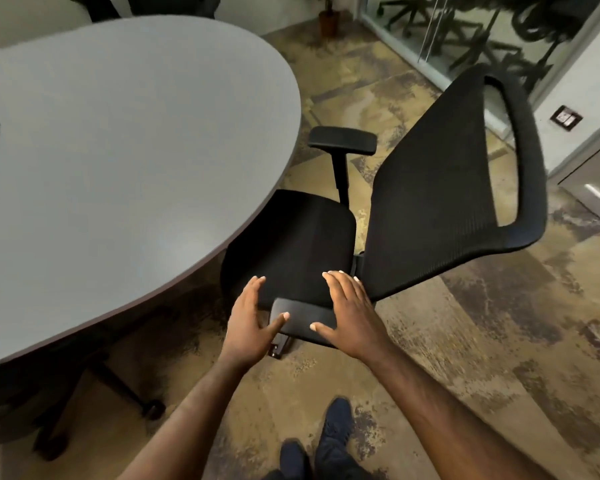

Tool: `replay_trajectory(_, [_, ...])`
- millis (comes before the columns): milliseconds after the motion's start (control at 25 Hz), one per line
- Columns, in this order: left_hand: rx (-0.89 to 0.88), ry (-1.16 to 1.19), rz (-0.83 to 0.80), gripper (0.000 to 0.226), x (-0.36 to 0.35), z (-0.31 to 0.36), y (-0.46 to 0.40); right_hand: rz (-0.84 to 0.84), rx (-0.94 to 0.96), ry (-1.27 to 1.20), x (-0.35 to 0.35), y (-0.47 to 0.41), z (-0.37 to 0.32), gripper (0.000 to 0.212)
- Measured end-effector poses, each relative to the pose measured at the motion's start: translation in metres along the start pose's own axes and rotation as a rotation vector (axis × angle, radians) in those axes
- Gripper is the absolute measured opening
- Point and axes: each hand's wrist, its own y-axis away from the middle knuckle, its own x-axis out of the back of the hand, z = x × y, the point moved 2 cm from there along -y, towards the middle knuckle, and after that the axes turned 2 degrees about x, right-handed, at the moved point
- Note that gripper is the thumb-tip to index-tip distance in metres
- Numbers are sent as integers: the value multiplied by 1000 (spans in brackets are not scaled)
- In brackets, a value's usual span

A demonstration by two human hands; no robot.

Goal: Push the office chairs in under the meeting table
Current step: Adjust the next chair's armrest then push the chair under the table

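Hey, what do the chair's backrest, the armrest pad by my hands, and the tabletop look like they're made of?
Backrest: black mesh fabric on what looks like a plastic frame; a fine ribbed weave shows.
Armrest pad: smooth, slightly glossy black, probably plastic or soft polyurethane.
Tabletop: matte grey, likely laminate over board, with a darker edge band; the core can't be seen.

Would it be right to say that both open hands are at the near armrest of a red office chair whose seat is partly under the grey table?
Not quite: the office chair is black, not red, as the head view shows. Both open hands, left hand and right hand, are at its near armrest, seat partly under the grey table.
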Motion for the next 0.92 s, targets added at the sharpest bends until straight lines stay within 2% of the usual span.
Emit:
replay_trajectory(160, [-132,-345,69,86,40,15,21,141,12,59,38,26,-23,90])
replay_trajectory(280, [-157,-449,94,88,68,19,37,238,0,124,67,49,-36,87])
replay_trajectory(640, [-295,-456,136,91,107,76,53,472,-71,206,170,97,-36,86])
replay_trajectory(920, [-351,-424,150,88,82,153,28,527,-128,213,231,108,25,83])
